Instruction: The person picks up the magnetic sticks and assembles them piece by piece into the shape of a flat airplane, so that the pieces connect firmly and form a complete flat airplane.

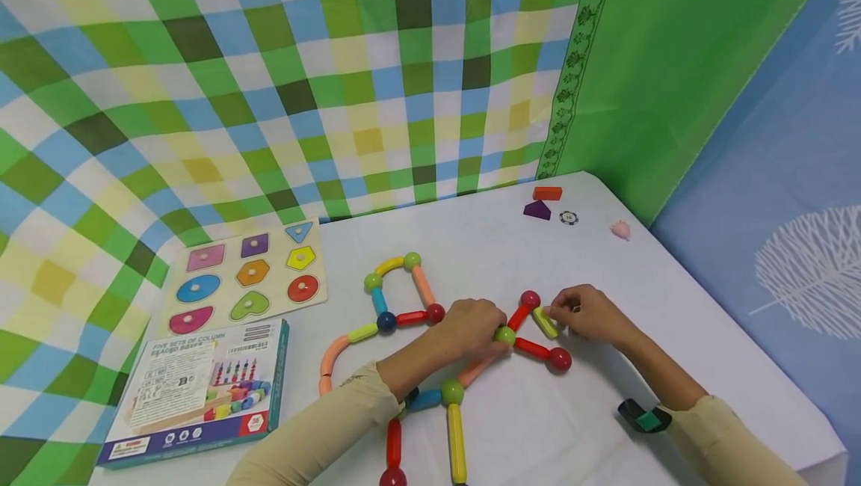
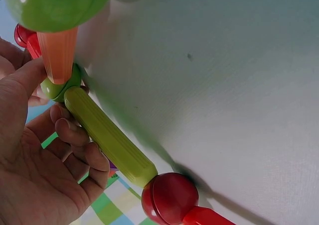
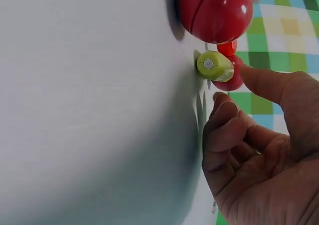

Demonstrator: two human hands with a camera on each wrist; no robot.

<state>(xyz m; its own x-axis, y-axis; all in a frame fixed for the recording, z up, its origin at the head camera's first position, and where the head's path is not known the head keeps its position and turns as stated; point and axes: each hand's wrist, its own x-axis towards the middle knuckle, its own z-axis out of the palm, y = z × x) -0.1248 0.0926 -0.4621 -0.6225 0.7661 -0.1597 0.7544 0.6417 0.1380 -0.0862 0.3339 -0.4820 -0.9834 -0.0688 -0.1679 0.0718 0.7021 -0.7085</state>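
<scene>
My left hand (image 1: 471, 327) pinches a green ball (image 1: 506, 336) in a chain of coloured sticks and balls lying on the white table. In the left wrist view its thumb also lies against an orange stick (image 2: 59, 56), beside a ribbed yellow-green stick (image 2: 109, 135). Two red sticks fan out from that ball, one to a far red ball (image 1: 530, 299), the other to a nearer red ball (image 1: 559, 360). A short lime stick (image 1: 545, 323) extends from the far one. Close beside it is my right hand (image 1: 592, 310), thumb and loosely bent fingers apart in the right wrist view.
Further joined sticks and balls spread leftward, including a yellow stick (image 1: 457, 441) in front. At the left are a shape puzzle board (image 1: 316, 254) and a flat toy box (image 1: 195, 389). A red block (image 1: 547, 193), purple block (image 1: 537, 209), round chip (image 1: 569, 217) and pink figure (image 1: 620, 229) lie at the back right.
</scene>
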